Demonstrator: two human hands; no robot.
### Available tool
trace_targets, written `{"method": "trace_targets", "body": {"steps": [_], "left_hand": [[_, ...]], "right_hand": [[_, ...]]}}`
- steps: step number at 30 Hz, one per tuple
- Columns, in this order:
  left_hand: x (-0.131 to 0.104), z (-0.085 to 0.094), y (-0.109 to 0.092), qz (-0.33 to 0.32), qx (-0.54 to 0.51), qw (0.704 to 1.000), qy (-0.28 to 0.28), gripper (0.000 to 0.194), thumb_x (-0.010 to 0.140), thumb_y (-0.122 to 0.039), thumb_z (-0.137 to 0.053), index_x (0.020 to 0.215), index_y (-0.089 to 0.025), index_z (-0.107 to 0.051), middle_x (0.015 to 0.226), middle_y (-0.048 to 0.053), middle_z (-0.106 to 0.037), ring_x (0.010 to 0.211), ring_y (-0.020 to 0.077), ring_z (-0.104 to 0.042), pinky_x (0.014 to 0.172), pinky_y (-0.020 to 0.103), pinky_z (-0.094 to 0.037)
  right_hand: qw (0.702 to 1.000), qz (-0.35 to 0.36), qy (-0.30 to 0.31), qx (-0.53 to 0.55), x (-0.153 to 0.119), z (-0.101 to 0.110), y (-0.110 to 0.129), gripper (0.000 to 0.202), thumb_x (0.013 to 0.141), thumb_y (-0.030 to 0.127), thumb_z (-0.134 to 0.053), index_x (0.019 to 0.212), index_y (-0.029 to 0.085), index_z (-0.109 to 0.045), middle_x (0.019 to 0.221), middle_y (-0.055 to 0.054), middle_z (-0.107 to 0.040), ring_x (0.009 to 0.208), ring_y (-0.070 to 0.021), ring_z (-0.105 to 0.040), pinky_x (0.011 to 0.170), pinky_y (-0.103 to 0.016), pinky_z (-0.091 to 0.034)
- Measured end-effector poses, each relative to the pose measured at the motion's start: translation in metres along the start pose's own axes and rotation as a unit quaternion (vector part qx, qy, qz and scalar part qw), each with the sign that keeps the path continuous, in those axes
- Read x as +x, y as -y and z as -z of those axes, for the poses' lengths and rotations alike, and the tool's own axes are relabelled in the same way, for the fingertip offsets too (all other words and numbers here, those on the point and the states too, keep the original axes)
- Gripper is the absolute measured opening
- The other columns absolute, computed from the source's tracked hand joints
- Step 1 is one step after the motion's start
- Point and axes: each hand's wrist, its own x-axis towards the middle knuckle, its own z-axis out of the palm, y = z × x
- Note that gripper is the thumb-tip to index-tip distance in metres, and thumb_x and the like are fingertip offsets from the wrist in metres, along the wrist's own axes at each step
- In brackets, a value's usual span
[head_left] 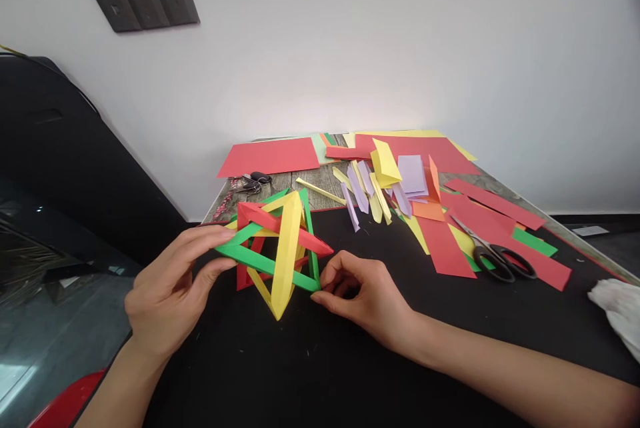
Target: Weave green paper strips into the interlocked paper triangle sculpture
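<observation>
An openwork paper model (285,248) of interlocked green, yellow and red folded strips is held up over the black mat (240,368). My left hand (175,281) pinches its green corner at the left, thumb below and fingers above. At the lower right green corner, the thumb and forefinger of my right hand (357,288) are closed on the tip. A long yellow strip stands at the front of the model and narrows to a point at the bottom. Red strips pass behind it, one ending in a point near my right hand.
Black-handled scissors (495,258) lie on red and green paper at the right. Small folded purple and yellow pieces (367,191) sit behind the model. Smaller dark scissors (254,181), red sheets (275,156) and a white cloth (617,308) are also on the table.
</observation>
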Motion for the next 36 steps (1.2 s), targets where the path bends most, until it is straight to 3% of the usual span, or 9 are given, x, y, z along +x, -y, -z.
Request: {"method": "trace_targets", "body": {"steps": [9, 14, 20, 25, 36], "left_hand": [[0.0024, 0.0021, -0.0035, -0.021, 0.018, 1.0, 0.013, 0.038, 0.08, -0.012, -0.071, 0.113, -0.03, -0.068, 0.107, -0.001, -0.07, 0.093, 0.0172, -0.067, 0.078, 0.03, -0.058], [0.0022, 0.003, -0.0054, -0.007, 0.046, 0.999, 0.019, 0.03, 0.083, -0.014, -0.066, 0.109, -0.028, -0.069, 0.107, -0.002, -0.069, 0.092, 0.0205, -0.068, 0.077, 0.036, -0.059], [0.0007, 0.0007, -0.0049, 0.005, -0.019, 1.0, 0.017, 0.039, 0.079, -0.011, -0.072, 0.112, -0.03, -0.068, 0.108, -0.002, -0.07, 0.096, 0.0188, -0.067, 0.08, 0.032, -0.06], [0.0004, 0.0003, -0.0036, 0.011, -0.026, 0.999, 0.031, 0.041, 0.08, -0.012, -0.071, 0.115, -0.033, -0.067, 0.11, -0.001, -0.069, 0.1, 0.0204, -0.066, 0.083, 0.035, -0.061], [0.0047, 0.0071, -0.0061, -0.049, 0.039, 0.995, 0.076, 0.042, 0.083, -0.006, -0.065, 0.114, -0.034, -0.068, 0.105, -0.002, -0.068, 0.088, 0.016, -0.067, 0.07, 0.027, -0.057]], "right_hand": [[0.999, 0.0, 0.03, -0.045, 0.0007, -0.0014, -0.0025, 0.02, 0.075, 0.026, -0.072, 0.074, 0.021, -0.053, 0.062, 0.004, -0.059, 0.053, -0.0109, -0.056, 0.048, -0.021, -0.044], [0.997, 0.018, 0.024, -0.076, 0.0034, -0.004, -0.0021, 0.022, 0.071, 0.016, -0.073, 0.071, 0.022, -0.052, 0.06, 0.006, -0.057, 0.051, -0.0095, -0.055, 0.047, -0.019, -0.042], [0.993, 0.035, 0.009, -0.112, 0.0053, 0.0009, -0.001, 0.019, 0.072, 0.013, -0.068, 0.07, 0.021, -0.051, 0.059, 0.006, -0.055, 0.048, -0.0085, -0.049, 0.046, -0.019, -0.037], [0.991, 0.037, 0.011, -0.127, 0.0034, 0.0057, -0.0021, 0.017, 0.071, 0.014, -0.068, 0.07, 0.021, -0.053, 0.06, 0.006, -0.053, 0.048, -0.0078, -0.045, 0.046, -0.019, -0.035], [0.985, 0.028, 0.054, -0.162, 0.0013, 0.0041, -0.0044, 0.017, 0.071, 0.016, -0.072, 0.074, 0.021, -0.056, 0.058, 0.007, -0.052, 0.047, -0.0072, -0.042, 0.045, -0.018, -0.032]]}}
